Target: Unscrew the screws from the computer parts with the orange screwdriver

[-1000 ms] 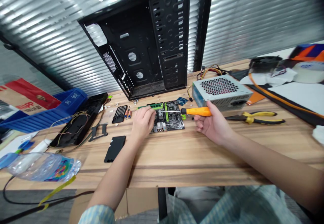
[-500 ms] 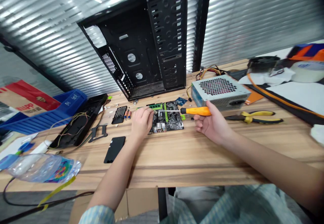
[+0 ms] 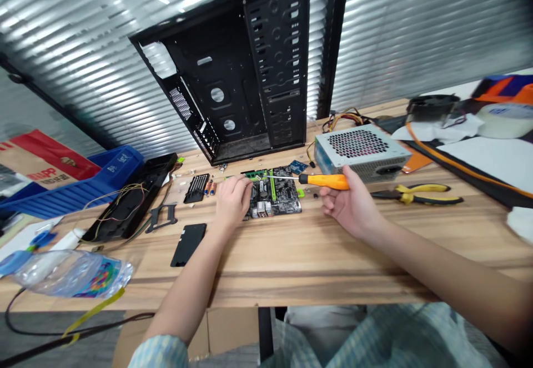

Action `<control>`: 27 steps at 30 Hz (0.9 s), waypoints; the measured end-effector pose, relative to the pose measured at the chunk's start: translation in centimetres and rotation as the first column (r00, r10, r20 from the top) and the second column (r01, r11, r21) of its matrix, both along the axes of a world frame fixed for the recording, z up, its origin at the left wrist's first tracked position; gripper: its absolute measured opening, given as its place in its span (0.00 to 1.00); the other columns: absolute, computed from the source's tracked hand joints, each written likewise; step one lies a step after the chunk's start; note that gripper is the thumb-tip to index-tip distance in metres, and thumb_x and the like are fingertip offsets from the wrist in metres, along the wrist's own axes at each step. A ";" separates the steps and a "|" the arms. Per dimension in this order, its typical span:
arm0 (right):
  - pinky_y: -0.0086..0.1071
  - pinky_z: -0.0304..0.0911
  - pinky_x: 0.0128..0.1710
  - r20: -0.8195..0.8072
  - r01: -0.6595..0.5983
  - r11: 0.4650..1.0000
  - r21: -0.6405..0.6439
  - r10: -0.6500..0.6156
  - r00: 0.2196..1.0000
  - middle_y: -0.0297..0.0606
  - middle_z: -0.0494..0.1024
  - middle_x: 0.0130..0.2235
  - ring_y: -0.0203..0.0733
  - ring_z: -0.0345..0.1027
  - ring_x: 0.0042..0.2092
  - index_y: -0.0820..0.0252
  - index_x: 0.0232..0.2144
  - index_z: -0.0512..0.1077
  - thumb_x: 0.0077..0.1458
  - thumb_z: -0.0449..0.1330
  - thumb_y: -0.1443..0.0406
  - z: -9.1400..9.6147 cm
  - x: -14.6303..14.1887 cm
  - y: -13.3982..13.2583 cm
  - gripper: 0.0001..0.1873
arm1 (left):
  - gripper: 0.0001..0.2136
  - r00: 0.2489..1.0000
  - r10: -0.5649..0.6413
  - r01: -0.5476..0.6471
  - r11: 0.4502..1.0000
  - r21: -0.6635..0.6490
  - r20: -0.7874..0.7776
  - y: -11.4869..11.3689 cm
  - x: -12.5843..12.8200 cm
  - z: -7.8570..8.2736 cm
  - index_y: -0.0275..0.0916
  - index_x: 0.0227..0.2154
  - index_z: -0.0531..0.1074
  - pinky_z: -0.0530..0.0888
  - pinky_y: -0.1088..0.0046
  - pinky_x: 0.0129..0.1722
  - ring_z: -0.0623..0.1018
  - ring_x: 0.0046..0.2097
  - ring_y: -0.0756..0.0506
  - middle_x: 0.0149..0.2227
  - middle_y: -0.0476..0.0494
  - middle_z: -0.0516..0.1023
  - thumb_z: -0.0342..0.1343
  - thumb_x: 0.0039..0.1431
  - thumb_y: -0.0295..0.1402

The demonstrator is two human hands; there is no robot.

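My right hand [image 3: 352, 204] grips a screwdriver [image 3: 327, 181] by its orange and black handle. The metal shaft points left across the motherboard [image 3: 285, 196], and its tip is close to the fingertips of my left hand [image 3: 234, 198]. That left hand is closed, fingers pinched together over the board's left part and covering some of it. Whatever small thing the pinch may hold, I cannot make it out. Green memory-module slots show along the board's back edge. A small blue circuit board [image 3: 298, 166] lies just behind the motherboard.
An upright black computer case [image 3: 233, 68] stands behind the board. To the right are a power supply [image 3: 362, 149] and yellow-black pliers [image 3: 410, 194]. On the left lie a bit set [image 3: 196, 188], a black flat drive [image 3: 189, 245], a bracket [image 3: 162, 217] and a plastic bottle [image 3: 75, 273].
The screwdriver's tip has risen slightly and its handle has shifted a little to the right with my right hand. My left hand stays almost where it was.
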State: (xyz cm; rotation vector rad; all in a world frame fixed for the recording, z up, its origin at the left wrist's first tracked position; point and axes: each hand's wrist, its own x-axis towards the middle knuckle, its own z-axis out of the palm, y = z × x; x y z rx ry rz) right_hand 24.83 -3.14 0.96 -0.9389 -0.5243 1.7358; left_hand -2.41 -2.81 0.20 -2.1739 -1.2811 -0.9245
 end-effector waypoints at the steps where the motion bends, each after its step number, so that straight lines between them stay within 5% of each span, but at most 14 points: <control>1: 0.28 0.56 0.17 0.010 0.016 0.999 0.048 -0.017 1.000 0.33 0.73 0.21 0.32 0.56 0.16 0.58 0.27 0.69 0.55 0.54 0.44 -0.1 0.1 0.0 0.23 | 0.06 1.000 0.002 -0.002 1.000 -0.005 0.000 0.0 0.0 0.0 0.39 0.39 0.71 0.68 0.66 0.45 0.75 0.46 0.43 0.41 0.39 0.78 0.49 0.66 0.29; 11: 0.28 0.60 0.20 0.067 0.178 0.826 0.536 -0.251 0.966 0.32 0.78 0.26 0.34 0.65 0.20 0.52 0.41 0.72 0.49 0.63 0.56 1.7 1.9 -0.1 0.17 | 0.07 0.998 0.023 -0.013 0.987 -0.160 0.062 -0.6 2.5 1.6 0.39 0.37 0.73 0.68 0.65 0.44 0.75 0.44 0.43 0.41 0.40 0.77 0.49 0.66 0.32; 19: 0.30 0.61 0.23 0.175 0.102 0.713 0.694 -0.304 0.937 0.35 0.80 0.32 0.34 0.66 0.22 0.53 0.40 0.75 0.49 0.64 0.60 2.4 5.1 0.6 0.14 | 0.09 0.977 0.004 -0.054 0.971 -0.231 -0.214 1.1 9.4 3.5 0.42 0.37 0.75 0.65 0.61 0.45 0.73 0.48 0.40 0.45 0.41 0.77 0.48 0.66 0.33; 27: 0.33 0.66 0.29 0.261 0.021 0.647 0.762 -0.338 0.904 0.39 0.80 0.38 0.39 0.71 0.31 0.52 0.42 0.76 0.51 0.63 0.60 0.3 6.6 1.9 0.14 | 0.12 0.915 0.115 -0.308 0.818 -0.486 -0.387 5.2 14.2 2.4 0.40 0.35 0.77 0.63 0.56 0.48 0.73 0.49 0.37 0.43 0.37 0.76 0.48 0.63 0.28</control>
